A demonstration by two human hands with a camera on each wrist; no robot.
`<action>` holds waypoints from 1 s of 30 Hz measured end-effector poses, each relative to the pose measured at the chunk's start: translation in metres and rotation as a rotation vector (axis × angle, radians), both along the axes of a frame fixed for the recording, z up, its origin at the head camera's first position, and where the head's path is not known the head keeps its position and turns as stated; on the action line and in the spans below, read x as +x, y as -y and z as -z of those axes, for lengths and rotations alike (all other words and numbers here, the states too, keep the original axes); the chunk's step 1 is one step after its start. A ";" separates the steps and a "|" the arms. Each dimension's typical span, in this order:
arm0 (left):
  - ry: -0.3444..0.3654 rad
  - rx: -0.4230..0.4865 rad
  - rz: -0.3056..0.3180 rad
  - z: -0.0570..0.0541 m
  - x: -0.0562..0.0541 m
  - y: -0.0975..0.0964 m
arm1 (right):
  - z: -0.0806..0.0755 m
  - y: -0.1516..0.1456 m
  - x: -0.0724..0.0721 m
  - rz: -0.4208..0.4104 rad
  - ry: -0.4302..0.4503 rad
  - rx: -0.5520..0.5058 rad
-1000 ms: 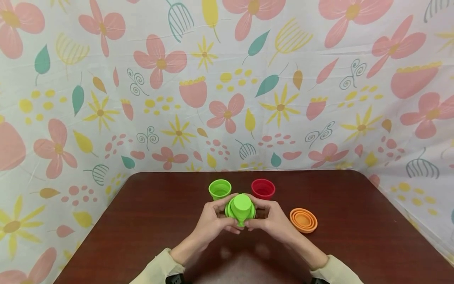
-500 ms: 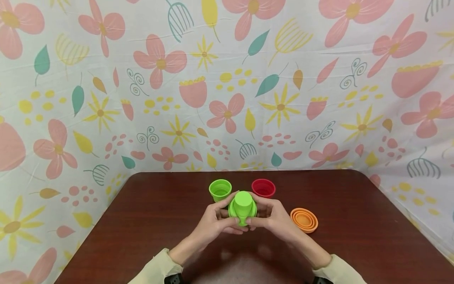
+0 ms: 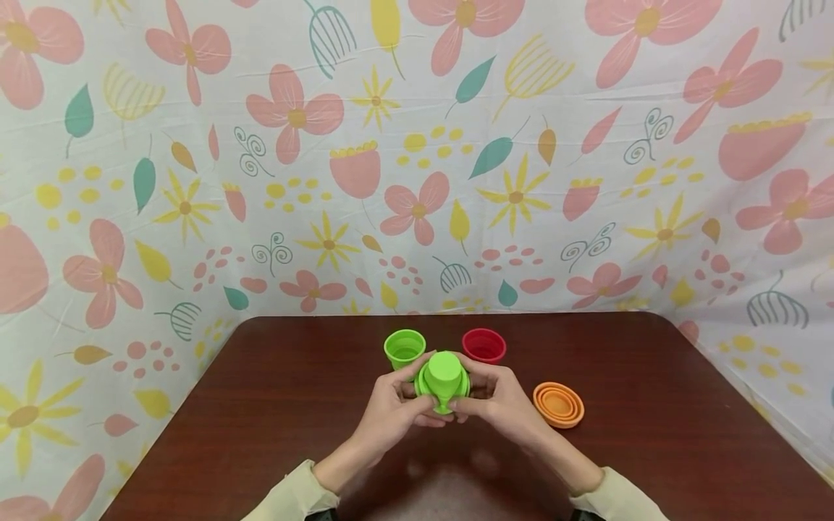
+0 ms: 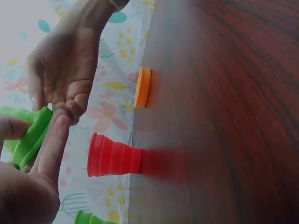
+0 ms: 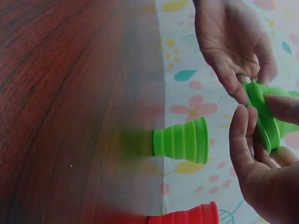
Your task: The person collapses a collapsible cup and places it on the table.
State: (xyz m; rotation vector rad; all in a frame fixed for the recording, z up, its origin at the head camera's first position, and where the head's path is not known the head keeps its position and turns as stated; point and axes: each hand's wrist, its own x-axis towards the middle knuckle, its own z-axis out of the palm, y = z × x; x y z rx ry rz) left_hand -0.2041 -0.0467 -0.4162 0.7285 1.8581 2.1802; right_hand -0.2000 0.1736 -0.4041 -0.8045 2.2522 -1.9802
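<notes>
Green collapsible cup (image 3: pixel 446 367) pinched from two sides

The left hand (image 3: pixel 391 407) and the right hand (image 3: pixel 504 405) pinch it between thumbs and fingers, above the middle of the table (image 3: pixel 287 412). Since half a second ago it has shifted slightly toward the left edge. Near the far edge stand a second green cup (image 3: pixel 405 348) and a red cup (image 3: pixel 484 346) — their stepped walls appear clearly only in the wrist views. A flattened orange cup (image 3: pixel 558 404) lies nearer the right edge.
</notes>
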 end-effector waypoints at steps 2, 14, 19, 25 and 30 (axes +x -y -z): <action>0.001 -0.001 -0.023 0.000 0.000 -0.001 | 0.000 0.001 0.000 0.013 0.000 0.005; 0.015 -0.004 -0.084 0.000 0.001 -0.004 | 0.001 0.005 0.000 0.046 -0.006 0.019; 0.017 -0.014 -0.090 0.000 0.001 -0.004 | 0.001 0.005 -0.001 0.058 -0.016 0.025; 0.029 -0.007 -0.082 0.000 0.001 -0.004 | 0.002 0.005 -0.001 0.070 0.003 0.036; 0.035 0.012 -0.038 0.001 0.001 -0.003 | 0.003 0.002 -0.001 0.029 0.014 0.011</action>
